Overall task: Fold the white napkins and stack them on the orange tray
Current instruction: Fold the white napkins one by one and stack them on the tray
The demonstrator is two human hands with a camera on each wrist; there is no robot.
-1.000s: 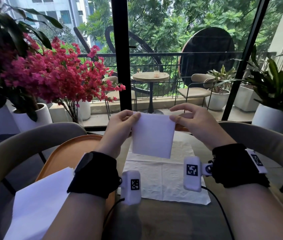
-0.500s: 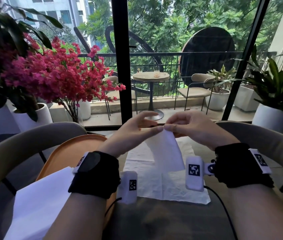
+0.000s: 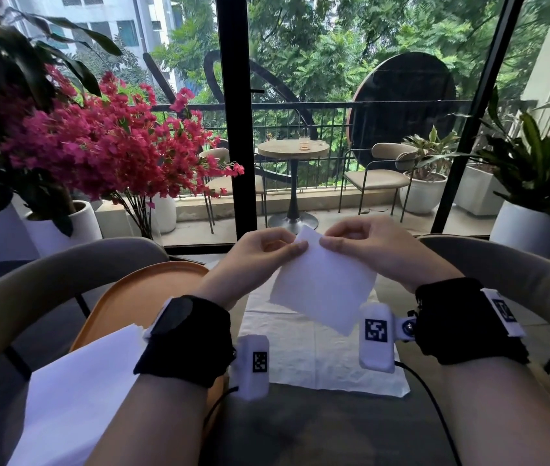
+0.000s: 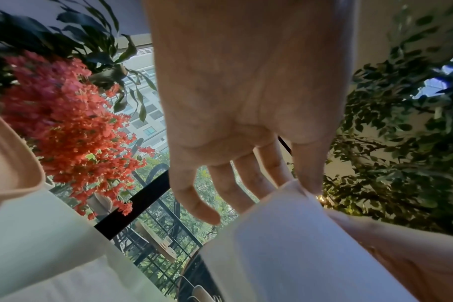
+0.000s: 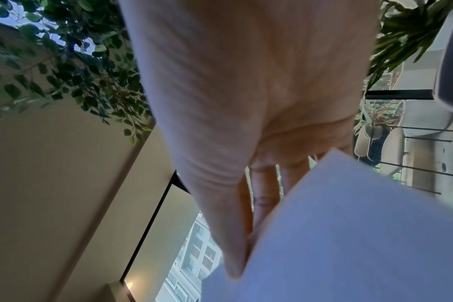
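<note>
At frame centre in the head view, both hands pinch the top corner of a folded napkin held in the air. The left hand clamps thumb and forefinger on it; the right hand clamps likewise, fingertips nearly meeting. The napkin hangs tilted, its lower corner free above a flat napkin on the table. At lower left the tray carries a white stack on its near half; its far half shows bare orange.
</note>
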